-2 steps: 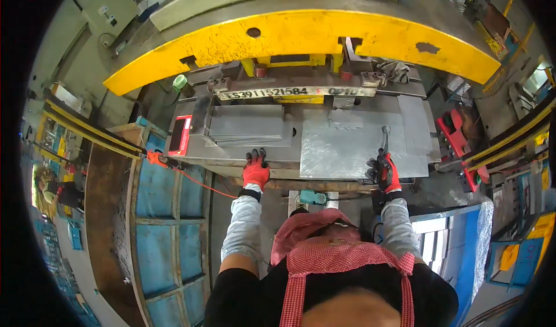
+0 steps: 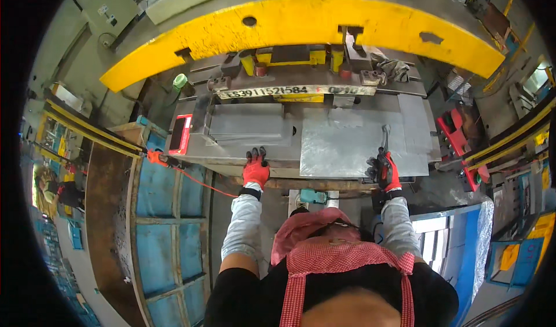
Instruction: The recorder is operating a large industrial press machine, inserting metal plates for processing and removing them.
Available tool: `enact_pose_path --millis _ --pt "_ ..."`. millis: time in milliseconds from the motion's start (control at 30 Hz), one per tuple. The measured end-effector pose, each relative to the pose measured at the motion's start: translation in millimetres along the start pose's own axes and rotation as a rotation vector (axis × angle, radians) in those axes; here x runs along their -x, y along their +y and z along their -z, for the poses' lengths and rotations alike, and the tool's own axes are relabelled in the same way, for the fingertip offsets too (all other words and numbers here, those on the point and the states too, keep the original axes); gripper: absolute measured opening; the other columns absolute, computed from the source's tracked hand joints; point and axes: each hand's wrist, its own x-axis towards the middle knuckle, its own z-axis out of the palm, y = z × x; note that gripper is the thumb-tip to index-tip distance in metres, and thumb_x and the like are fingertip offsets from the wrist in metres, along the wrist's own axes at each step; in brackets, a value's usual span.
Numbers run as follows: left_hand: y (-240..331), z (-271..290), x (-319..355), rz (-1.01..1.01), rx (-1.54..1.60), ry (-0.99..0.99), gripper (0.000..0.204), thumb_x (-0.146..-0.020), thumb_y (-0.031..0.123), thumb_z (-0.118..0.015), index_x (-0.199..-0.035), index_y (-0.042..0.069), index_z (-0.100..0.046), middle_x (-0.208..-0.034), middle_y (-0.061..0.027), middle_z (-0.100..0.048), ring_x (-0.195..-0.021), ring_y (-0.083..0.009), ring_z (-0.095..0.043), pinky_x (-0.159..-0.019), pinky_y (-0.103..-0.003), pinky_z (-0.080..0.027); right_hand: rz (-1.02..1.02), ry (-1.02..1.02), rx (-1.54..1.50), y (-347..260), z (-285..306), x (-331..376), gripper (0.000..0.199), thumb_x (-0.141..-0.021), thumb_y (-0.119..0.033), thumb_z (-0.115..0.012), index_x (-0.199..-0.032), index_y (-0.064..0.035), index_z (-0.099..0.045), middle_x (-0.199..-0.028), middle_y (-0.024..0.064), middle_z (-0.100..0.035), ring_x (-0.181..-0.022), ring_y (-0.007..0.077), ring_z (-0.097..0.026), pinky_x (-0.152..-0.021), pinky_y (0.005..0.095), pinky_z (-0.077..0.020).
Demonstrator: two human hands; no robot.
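A large yellow press frame [image 2: 301, 23] arches across the far side of the workshop. Below it lies the grey press bed [image 2: 249, 127], a flat metal sheet [image 2: 347, 144] on its right part. The left hand [image 2: 255, 168], fingers loosely spread, rests on the bed's near edge; the right hand [image 2: 383, 171] grips a slim metal tool [image 2: 384, 135] lying on the sheet.

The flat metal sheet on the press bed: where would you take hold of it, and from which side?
Probably by its near edge, from the operator's side. The metal sheet lies flat on the press bed, so only its edges offer a grip; the far edge sits under the yellow press frame. The right hand is already at the near right edge, and the left hand rests on the bed front.
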Motion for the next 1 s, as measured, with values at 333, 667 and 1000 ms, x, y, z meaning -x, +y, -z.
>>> enact_pose_path --millis 333,667,1000 --pt "11.6 6.0 3.5 -0.008 0.132 0.07 0.049 -0.076 0.028 -0.053 -0.123 0.019 -0.043 -0.133 -0.01 -0.036 -0.122 -0.0338 -0.032 -0.093 -0.042 -0.038 -0.02 -0.025 -0.067 -2.9 10.2 4.0 0.036 -0.083 -0.029 -0.053 -0.115 -0.0179 -0.043 -0.088 0.0116 -0.057 -0.066 0.024 -0.056 -0.055 0.0373 -0.047" --pt "-4.6 15.5 3.6 -0.039 0.278 -0.061 0.055 -0.078 0.035 -0.052 -0.128 0.017 -0.039 -0.136 -0.0131 -0.029 -0.125 -0.0356 -0.024 -0.1 -0.039 -0.028 0.163 0.103 0.177 -15.9 -24.6 9.4 0.021 -0.083 -0.013 -0.052 -0.104 -0.0122 -0.048 -0.065 0.0025 -0.05 -0.042 0.0064 -0.04 -0.038 0.0199 -0.0334" --pt "83.5 140.4 -63.8 0.094 1.622 -0.257 0.034 -0.079 0.034 -0.061 -0.099 0.006 -0.058 -0.077 -0.0033 -0.06 -0.063 -0.0109 -0.056 -0.055 -0.024 -0.044 1.013 -0.638 0.909 -133.1 -259.0 -119.0 0.033 -0.077 -0.014 -0.058 -0.108 -0.0048 -0.053 -0.092 0.0003 -0.057 -0.069 0.0086 -0.05 -0.058 0.0232 -0.0418"
